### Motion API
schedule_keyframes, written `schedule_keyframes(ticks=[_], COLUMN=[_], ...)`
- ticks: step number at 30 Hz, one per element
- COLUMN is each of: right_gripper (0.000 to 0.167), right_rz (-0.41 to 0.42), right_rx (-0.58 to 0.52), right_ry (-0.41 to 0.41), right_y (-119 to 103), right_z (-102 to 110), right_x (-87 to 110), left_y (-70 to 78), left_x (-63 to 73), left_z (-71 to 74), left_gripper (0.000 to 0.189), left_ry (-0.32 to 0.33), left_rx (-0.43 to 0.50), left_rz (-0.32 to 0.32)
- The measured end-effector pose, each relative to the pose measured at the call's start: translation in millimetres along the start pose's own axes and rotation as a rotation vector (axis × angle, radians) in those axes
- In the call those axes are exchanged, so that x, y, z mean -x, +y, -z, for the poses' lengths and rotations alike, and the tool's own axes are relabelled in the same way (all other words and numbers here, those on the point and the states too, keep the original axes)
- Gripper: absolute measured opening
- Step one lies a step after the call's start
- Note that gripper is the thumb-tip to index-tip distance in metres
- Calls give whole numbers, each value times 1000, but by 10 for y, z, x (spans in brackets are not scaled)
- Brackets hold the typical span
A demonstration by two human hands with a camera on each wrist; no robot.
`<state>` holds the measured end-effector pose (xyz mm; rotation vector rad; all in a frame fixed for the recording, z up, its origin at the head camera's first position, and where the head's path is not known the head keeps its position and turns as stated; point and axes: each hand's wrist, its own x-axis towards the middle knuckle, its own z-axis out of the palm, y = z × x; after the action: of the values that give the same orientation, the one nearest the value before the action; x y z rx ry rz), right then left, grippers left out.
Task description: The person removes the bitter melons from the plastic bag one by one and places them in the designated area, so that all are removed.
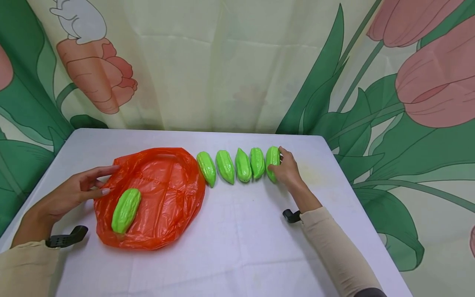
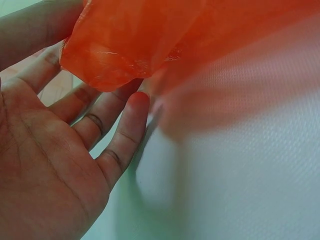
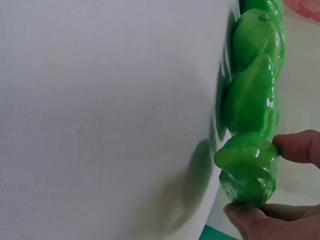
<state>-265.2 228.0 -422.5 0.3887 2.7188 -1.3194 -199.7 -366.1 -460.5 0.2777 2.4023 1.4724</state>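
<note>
My right hand [image 1: 286, 168] pinches a bumpy green bitter gourd [image 1: 272, 161] at the right end of a row. In the right wrist view, thumb and fingers press that gourd [image 3: 247, 167] from opposite sides, and a shadow falls beside it. At the left, my left hand [image 1: 79, 192] holds the near-left rim of a red plastic bag [image 1: 167, 194], which is spread wide. The left wrist view has the bag's edge [image 2: 120, 60] between the thumb and the fingers behind it. Another bitter gourd [image 1: 126, 210] lies in the left part of the bag.
Several more gourds [image 1: 225, 166] lie side by side between the bag and my right hand. A white cloth covers the table [image 1: 237, 239]. Behind it hangs a curtain [image 1: 208, 74] printed with tulips and a carrot. Black wrist cameras [image 1: 67, 237] stick out under both hands.
</note>
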Motion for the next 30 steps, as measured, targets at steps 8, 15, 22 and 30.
schedule_keyframes(ticks=[8, 15, 22, 30], right_gripper=[89, 91, 91, 91], right_rz=[-35, -53, -53, -45], right_rx=[-15, -13, -26, 31], right_ry=[-50, -63, -57, 1], right_y=[55, 66, 77, 76], right_z=[-20, -55, -45, -70], right_x=[-71, -93, -102, -45], left_y=[4, 3, 5, 13], left_x=[14, 26, 31, 32], left_z=[1, 2, 1, -15], left_gripper=[75, 74, 75, 75], left_ry=[3, 6, 7, 10], left_rx=[-1, -1, 9, 8], left_rz=[-4, -1, -1, -1])
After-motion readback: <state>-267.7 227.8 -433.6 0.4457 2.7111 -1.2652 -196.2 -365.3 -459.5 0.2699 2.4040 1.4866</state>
